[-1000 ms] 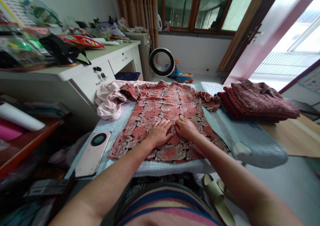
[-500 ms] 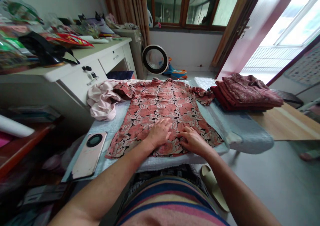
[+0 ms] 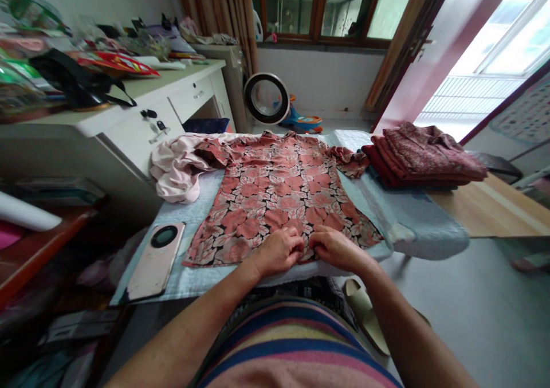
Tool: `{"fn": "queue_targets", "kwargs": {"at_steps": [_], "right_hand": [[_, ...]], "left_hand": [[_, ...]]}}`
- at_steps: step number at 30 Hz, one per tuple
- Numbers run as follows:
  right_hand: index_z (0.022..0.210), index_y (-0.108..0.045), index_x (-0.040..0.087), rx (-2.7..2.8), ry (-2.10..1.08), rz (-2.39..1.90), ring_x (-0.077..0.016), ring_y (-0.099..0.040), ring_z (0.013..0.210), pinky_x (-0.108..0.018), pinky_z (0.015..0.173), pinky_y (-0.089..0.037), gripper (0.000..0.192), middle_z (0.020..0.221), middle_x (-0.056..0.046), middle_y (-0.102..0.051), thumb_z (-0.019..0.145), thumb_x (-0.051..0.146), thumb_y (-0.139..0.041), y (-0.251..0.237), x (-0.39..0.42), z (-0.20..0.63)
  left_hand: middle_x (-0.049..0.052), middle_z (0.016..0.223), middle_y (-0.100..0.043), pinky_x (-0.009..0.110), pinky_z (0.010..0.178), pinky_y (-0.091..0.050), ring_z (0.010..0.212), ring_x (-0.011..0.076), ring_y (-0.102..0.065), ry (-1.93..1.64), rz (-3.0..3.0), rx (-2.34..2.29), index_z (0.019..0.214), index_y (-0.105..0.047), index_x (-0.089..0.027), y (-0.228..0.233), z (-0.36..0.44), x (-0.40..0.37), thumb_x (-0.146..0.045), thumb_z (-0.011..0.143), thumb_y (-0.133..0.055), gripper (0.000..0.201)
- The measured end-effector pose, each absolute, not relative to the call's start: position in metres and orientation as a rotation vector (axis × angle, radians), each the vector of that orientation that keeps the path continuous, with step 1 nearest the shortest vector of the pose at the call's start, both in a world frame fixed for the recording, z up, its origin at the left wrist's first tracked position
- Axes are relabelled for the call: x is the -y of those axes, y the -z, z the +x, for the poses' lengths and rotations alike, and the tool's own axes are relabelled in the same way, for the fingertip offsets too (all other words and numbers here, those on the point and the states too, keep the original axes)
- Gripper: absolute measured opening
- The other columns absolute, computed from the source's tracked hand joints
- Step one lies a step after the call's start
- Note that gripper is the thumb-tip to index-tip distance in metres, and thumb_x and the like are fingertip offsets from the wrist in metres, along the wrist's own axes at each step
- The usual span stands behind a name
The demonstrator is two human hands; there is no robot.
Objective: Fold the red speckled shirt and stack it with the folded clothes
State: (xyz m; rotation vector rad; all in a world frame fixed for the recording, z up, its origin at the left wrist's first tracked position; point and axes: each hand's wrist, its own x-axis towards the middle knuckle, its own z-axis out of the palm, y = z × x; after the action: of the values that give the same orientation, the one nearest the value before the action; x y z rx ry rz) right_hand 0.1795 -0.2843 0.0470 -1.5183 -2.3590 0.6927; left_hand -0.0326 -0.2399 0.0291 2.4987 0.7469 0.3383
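A red floral short-sleeved shirt (image 3: 279, 187) lies spread on the cloth-covered board, collar at the far side and hem towards me. Both hands are at the middle of its lower edge, close together. My left hand (image 3: 281, 249) has its fingers curled down onto the fabric near the hem. Just right of it, my right hand (image 3: 330, 243) is bent the same way, its fingertips closed on the cloth. Both sets of fingertips are partly hidden by the knuckles.
A pale pink crumpled garment (image 3: 180, 167) lies at the left, partly under a sleeve. A phone (image 3: 152, 270) rests at the near left corner. Folded dark red clothes (image 3: 425, 159) are stacked at the right. A cluttered white desk (image 3: 158, 110) borders the left side.
Both hands have slid towards me, from the lower front of the shirt to its hem. Their fingers have gone from stretched flat to curled. The shirt has stayed in place.
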Motion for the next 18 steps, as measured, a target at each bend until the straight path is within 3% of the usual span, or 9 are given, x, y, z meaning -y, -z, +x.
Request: {"fn": "queue_targets", "kwargs": {"at_steps": [7,18], "right_hand": [[0.084,-0.066,0.018,2.377,-0.687,-1.495,-0.0158,-0.053,0.087,-0.024,0.075,-0.038,0.012,0.088,-0.002,-0.057,0.077,0.009,-0.064,-0.047,0.294,0.179],[0.079,-0.066,0.017,2.310,-0.645,-1.460,-0.0146,-0.053,0.084,-0.024,0.077,-0.039,0.012,0.085,-0.002,-0.057,0.082,0.008,-0.060,-0.040,0.299,0.178]], "left_hand": [[0.003,0.092,-0.057,0.026,0.073,-0.043,0.087,0.0171,-0.055,-0.256,2.413,-0.681,0.086,-0.067,-0.019,-0.040,-0.036,0.239,-0.029,0.076,-0.074,0.016],[0.004,0.092,-0.060,0.025,0.076,-0.045,0.087,0.0159,-0.057,-0.314,2.377,-0.710,0.084,-0.069,-0.018,-0.037,-0.036,0.243,-0.020,0.086,-0.060,0.010]]}}
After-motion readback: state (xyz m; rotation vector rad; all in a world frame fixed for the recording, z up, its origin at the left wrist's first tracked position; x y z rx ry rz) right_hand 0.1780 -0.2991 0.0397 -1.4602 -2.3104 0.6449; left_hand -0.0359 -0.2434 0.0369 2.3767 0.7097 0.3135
